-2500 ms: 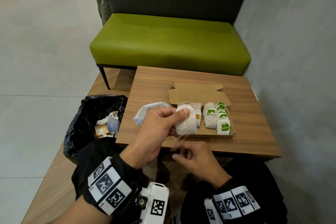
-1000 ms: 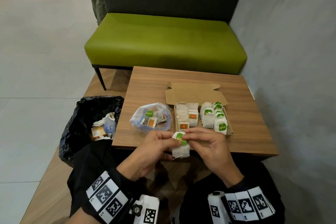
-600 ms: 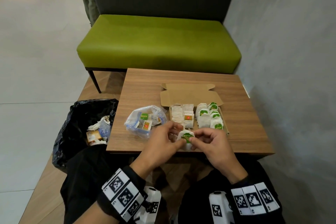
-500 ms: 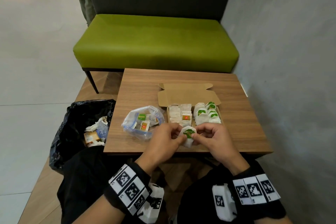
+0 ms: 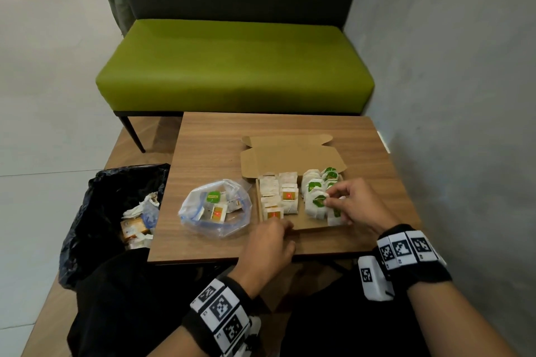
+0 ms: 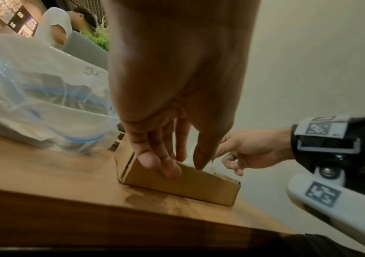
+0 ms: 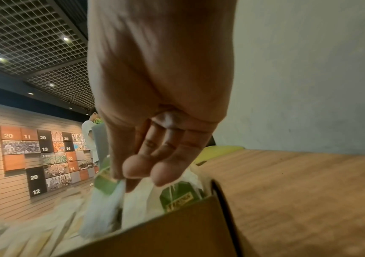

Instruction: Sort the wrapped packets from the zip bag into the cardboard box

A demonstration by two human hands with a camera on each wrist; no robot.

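Presently my right hand (image 5: pixel 352 206) pinches a soft white green-labelled paper packet (image 5: pixel 317 203) among the right rows of the shallow brown cardboard box (image 5: pixel 307 225); left hand (image 5: pixel 268 243) rests spread-fingered on its near wall. Light, crushable: hold by edges.

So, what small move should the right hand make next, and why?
Probably let go and pull back: the right hand pinches a green packet already standing in the box among the green ones, while the left hand steadies the near wall.
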